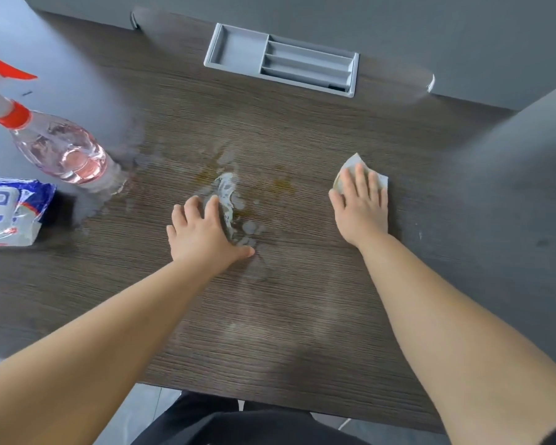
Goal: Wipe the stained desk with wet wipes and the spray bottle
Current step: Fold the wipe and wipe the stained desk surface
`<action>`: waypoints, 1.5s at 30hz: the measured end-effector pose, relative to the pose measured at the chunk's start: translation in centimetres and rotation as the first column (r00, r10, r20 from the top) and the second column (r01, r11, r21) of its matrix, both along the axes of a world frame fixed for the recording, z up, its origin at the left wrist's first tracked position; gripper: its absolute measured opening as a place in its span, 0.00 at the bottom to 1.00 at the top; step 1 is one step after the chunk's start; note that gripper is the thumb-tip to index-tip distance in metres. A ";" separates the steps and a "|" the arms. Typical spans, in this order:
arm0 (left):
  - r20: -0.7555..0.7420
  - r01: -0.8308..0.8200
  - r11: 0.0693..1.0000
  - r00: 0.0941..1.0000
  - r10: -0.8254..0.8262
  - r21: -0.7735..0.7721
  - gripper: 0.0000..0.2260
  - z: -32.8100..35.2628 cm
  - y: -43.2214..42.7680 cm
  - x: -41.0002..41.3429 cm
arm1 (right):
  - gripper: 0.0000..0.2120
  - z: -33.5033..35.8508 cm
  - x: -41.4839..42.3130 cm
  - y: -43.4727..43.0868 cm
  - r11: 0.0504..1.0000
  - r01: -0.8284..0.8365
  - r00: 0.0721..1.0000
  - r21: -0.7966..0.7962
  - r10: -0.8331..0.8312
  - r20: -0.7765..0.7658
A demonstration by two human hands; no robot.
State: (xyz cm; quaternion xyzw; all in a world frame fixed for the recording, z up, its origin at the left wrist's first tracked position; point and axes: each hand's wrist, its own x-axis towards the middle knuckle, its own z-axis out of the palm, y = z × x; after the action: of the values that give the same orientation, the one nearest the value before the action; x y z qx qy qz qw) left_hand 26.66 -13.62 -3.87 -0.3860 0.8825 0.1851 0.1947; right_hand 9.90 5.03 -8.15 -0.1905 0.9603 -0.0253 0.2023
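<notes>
Forearms: the left forearm (109, 332) and right forearm (446, 316) are bare and reach over the counter (302, 316) on the near side of the stain (228, 191).
Stain: a yellowish smear with pale wet foam and droplets lies mid-counter, not yet wiped away.
Left hand (203, 232): it lies flat at the stain's near-left edge, with the fingers (191, 208) spread and straight, holding nothing. The thumb touches the wet patch.
Right hand (361, 203): well right of the stain, palm down on the wipe (350, 163), with the fingers (360, 178) straight, close together and pressing, not curled.
Wipe: a thin, limp, damp sheet. Only its far corners show past the fingertips, and one looks soiled.
Handling: the wipe probably weighs almost nothing and bunches easily, so a flat palm with even pressure should drive it better than a pinch.
Spray bottle (61, 149): far left of the stain, clear with pink liquid and a red trigger. It appears tilted, likely from lens distortion. It is probably slick when wet and is best taken at the neck.
Wet wipes pack (10, 213): a soft blue-and-white pouch left of the stain, nearer than the bottle.
Tray (281, 61): a grey recess beyond the stain.
</notes>
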 end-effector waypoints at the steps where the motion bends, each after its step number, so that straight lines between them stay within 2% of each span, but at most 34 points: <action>1: 0.000 -0.016 1.000 1.000 0.016 -0.009 0.52 0.2 -0.7 0.0 | 0.28 0.1 0.1 -0.4 0.999 0.053 0.999 0.005 -0.053 0.005; 3: -0.002 -0.057 0.998 0.998 0.057 -0.019 0.51 0.3 -2.1 0.1 | 0.29 0.3 2.4 -1.3 0.997 0.078 0.997 0.012 -0.078 0.013; 6: -0.007 -0.059 0.998 0.998 0.059 -0.023 0.49 0.1 -3.8 0.4 | 0.29 0.5 6.1 -2.5 0.990 -0.138 0.990 0.000 0.138 0.038; 8: 0.007 -0.056 0.998 0.998 0.056 -0.026 0.49 0.0 -4.7 0.6 | 0.28 0.5 4.1 -3.6 0.972 -0.233 0.970 -0.029 0.234 0.071; 13: 0.057 -0.078 0.997 0.995 0.080 -0.025 0.52 -0.4 -6.2 1.2 | 0.27 0.8 -2.6 -6.8 1.000 -0.030 0.994 0.003 0.030 0.104; 18: 0.122 -0.011 0.999 0.992 0.016 -0.038 0.53 -0.6 -6.6 1.1 | 0.27 0.8 -1.1 -5.6 0.991 -0.131 0.989 -0.018 0.132 0.060; 21: 0.142 -0.004 1.000 0.990 0.008 -0.028 0.53 -0.6 -6.7 0.7 | 0.27 1.1 -4.4 -6.6 0.999 -0.037 0.998 0.015 0.036 0.055; 24: 0.157 0.001 1.000 0.988 0.003 -0.024 0.52 -0.8 -6.7 0.5 | 0.29 0.8 -6.0 -11.2 0.998 0.044 0.998 0.049 -0.046 0.041; 27: 0.170 0.009 1.000 0.985 -0.006 -0.017 0.51 -0.5 -6.7 0.2 | 0.29 1.0 -3.6 -15.0 0.987 -0.156 0.987 0.025 0.155 0.049; 30: 0.187 0.011 1.000 0.982 -0.009 -0.010 0.50 -0.1 -6.8 -0.2 | 0.28 1.1 0.0 -14.3 0.899 -0.432 0.893 -0.071 0.437 0.104; 32: 0.200 0.015 1.000 0.980 -0.013 -0.010 0.49 0.0 -6.7 -0.2 | 0.27 1.2 -0.1 -12.3 0.866 -0.494 0.858 -0.082 0.501 0.118; 34: 0.197 0.020 1.000 0.980 -0.017 -0.012 0.49 -0.1 -6.7 -0.2 | 0.26 1.2 -2.3 -10.9 0.906 -0.423 0.901 -0.023 0.424 0.091; 36: 0.192 0.013 1.000 0.981 -0.012 -0.005 0.48 -0.2 -6.5 -0.1 | 0.27 1.2 -4.8 -11.5 0.971 -0.238 0.968 0.025 0.235 0.085; 38: 0.187 0.007 1.000 0.982 -0.006 -0.003 0.48 -0.2 -6.6 -0.1 | 0.28 1.0 -5.8 -14.1 0.996 -0.080 0.994 0.028 0.078 0.078; 39: 0.184 0.004 1.000 0.983 -0.004 -0.002 0.48 -0.1 -6.6 0.0 | 0.29 1.1 -5.2 -15.7 0.997 -0.072 0.994 0.023 0.070 0.078; 41: 0.170 0.003 1.000 0.985 -0.003 0.003 0.48 -0.1 -6.6 0.1 | 0.29 1.3 -2.8 -18.4 0.974 -0.228 0.970 -0.009 0.228 0.088; 43: 0.159 0.004 1.000 0.987 -0.004 -0.001 0.49 -0.1 -6.8 0.2 | 0.28 1.4 0.2 -19.0 0.875 -0.479 0.868 -0.074 0.485 0.108; 45: 0.159 0.010 1.000 0.987 -0.011 0.005 0.50 -0.1 -6.8 0.4 | 0.26 1.3 0.6 -17.7 0.780 -0.613 0.773 -0.124 0.625 0.110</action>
State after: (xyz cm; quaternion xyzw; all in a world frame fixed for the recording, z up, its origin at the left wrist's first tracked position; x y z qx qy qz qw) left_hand 27.06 -20.44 -3.97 -0.3944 0.8658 0.1545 0.2664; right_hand 10.52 -12.71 -6.80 -0.5014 0.8250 -0.0102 0.2606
